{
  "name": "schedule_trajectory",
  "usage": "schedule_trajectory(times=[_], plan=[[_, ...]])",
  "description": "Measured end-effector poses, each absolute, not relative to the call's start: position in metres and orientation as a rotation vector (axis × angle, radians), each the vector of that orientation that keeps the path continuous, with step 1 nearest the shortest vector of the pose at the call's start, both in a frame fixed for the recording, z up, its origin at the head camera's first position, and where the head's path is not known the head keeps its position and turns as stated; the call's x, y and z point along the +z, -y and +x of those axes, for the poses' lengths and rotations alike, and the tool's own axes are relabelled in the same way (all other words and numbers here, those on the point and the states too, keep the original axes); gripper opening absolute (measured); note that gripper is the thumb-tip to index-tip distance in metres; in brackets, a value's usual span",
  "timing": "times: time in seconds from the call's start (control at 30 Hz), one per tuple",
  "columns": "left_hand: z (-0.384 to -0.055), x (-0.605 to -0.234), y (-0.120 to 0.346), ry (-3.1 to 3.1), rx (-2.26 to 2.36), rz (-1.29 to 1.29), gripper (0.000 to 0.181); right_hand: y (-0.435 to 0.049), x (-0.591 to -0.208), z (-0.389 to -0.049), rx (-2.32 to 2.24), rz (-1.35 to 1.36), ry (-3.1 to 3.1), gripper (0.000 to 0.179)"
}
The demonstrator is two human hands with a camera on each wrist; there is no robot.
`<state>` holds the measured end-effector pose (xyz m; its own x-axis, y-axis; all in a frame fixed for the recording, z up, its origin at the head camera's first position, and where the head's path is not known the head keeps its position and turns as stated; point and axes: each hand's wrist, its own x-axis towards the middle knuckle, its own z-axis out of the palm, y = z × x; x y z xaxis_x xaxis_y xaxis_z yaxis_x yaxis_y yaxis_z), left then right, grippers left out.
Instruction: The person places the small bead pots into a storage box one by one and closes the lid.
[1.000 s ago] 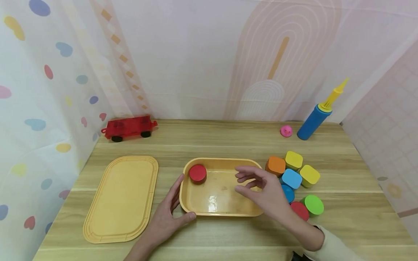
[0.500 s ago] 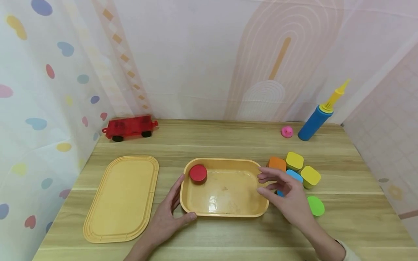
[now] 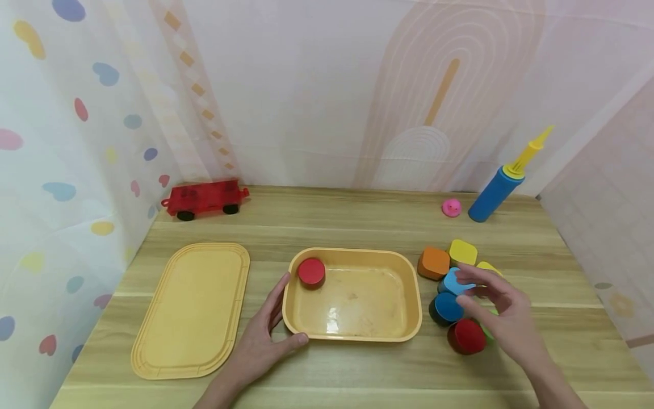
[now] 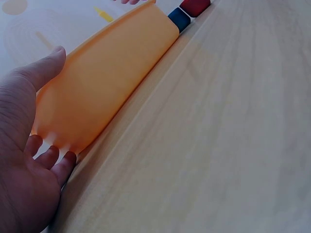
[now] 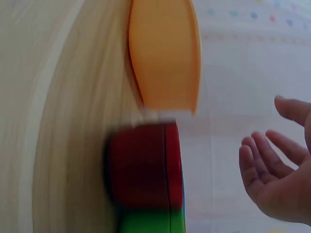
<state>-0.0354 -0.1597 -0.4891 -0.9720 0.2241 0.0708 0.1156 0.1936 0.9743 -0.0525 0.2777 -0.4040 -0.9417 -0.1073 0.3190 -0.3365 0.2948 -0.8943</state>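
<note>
My left hand (image 3: 258, 338) holds the left front corner of a shallow yellow plastic box (image 3: 352, 339), thumb along the front and fingers at the left end. In the left wrist view, the fingertips touch the box wall. A round red lidded tub (image 3: 311, 273) stands inside, at the back left. Over the cluster right of the box hovers my right hand (image 3: 506, 315), fingers apart and holding nothing. Beneath or beside it are an orange tub (image 3: 434, 263), a yellow tub (image 3: 462, 253), a light blue tub (image 3: 455, 282), a dark blue tub (image 3: 447, 309) and another red tub (image 3: 467, 336). Green and yellow tubs are partly hidden.
A flat yellow lid (image 3: 191, 309) lies left of the box. At the back left is a red toy wagon (image 3: 206, 198). A pink toy (image 3: 452, 207) and a blue hand pump (image 3: 494, 195) with a yellow nozzle stand at the back right. A printed curtain borders the table.
My right hand has moved right, from above the box to above the coloured tubs. The left hand and the red tub in the box have stayed in place.
</note>
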Motion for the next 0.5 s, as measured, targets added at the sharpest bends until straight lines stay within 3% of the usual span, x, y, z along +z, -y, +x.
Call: schedule_trajectory(times=[0.23,0.5], plan=[[-0.035,-0.490,0.160,-2.353,1.916,0.335,0.111,-0.314,-0.406,-0.046,1.803,0.425,2.300,0.052],[-0.035,-0.489,0.160,-2.350,1.915,0.339,0.111,-0.334,-0.410,-0.037,1.618,0.325,2.499,0.051]])
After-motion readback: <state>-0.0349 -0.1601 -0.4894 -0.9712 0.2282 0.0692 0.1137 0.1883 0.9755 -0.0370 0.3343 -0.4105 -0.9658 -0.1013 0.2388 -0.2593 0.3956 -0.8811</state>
